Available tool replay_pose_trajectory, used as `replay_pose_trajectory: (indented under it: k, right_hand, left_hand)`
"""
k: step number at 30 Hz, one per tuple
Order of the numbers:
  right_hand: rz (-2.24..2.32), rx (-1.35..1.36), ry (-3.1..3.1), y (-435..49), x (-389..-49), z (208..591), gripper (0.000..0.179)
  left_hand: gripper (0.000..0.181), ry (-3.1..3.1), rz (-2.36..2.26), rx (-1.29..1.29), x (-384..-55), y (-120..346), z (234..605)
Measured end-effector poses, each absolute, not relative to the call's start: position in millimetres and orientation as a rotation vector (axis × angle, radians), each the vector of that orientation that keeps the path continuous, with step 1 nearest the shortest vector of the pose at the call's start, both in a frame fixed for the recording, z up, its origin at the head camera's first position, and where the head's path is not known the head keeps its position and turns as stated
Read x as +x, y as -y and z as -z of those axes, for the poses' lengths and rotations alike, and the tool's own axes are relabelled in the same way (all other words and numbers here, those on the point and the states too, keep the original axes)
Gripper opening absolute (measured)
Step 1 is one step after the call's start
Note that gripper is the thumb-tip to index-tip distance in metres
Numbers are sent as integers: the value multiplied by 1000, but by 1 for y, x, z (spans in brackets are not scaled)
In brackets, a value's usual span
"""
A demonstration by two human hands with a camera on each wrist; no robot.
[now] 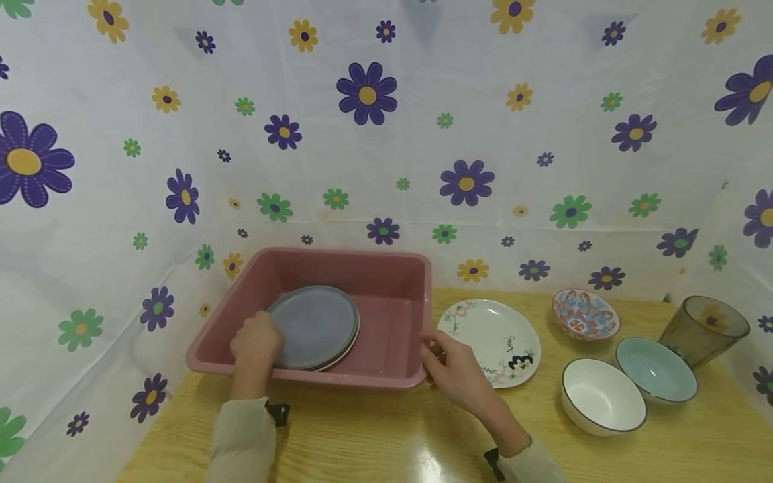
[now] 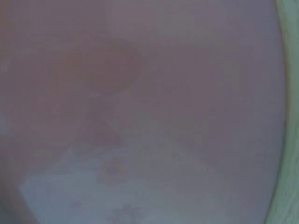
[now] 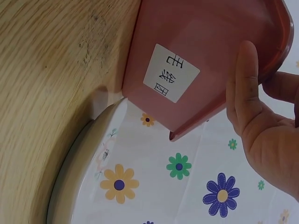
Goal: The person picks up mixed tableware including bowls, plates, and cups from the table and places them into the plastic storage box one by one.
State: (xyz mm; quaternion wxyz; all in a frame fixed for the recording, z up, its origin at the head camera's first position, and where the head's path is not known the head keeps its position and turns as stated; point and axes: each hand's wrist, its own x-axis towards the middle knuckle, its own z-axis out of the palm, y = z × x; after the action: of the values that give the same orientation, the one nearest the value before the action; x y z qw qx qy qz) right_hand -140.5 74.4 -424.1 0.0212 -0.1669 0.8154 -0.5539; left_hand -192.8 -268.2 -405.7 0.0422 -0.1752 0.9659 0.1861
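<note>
A pink plastic basin (image 1: pixel 386 335) stands on the wooden table. Inside it lies a grey-blue round plate (image 1: pixel 317 325) on top of a paler plate, whose rim shows underneath. My left hand (image 1: pixel 258 339) reaches over the basin's front edge and is at the left side of the grey plate. Its fingers are hidden from the head view, and the left wrist view is a blur of pink. My right hand (image 1: pixel 449 369) holds the basin's right rim, with fingers (image 3: pixel 246 77) along the outer wall and the thumb at the rim.
Right of the basin lies a white patterned plate (image 1: pixel 492 345). Farther right stand a red-and-blue patterned bowl (image 1: pixel 586 315), a white bowl (image 1: pixel 604 399), a light blue bowl (image 1: pixel 655 372) and a brown-tinted clear cup (image 1: pixel 703 332). A flowered curtain (image 1: pixel 386 168) hangs behind. A white label (image 3: pixel 171 73) sticks to the basin's side.
</note>
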Motion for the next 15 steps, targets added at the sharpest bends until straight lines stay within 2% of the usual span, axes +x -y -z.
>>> replay_pose_trajectory:
  k: [15]
  right_hand:
    - [1697, -531, -2576, -80, -144, 426, 29]
  left_hand:
    - [39, -3155, -659, -428, -172, 230, 382]
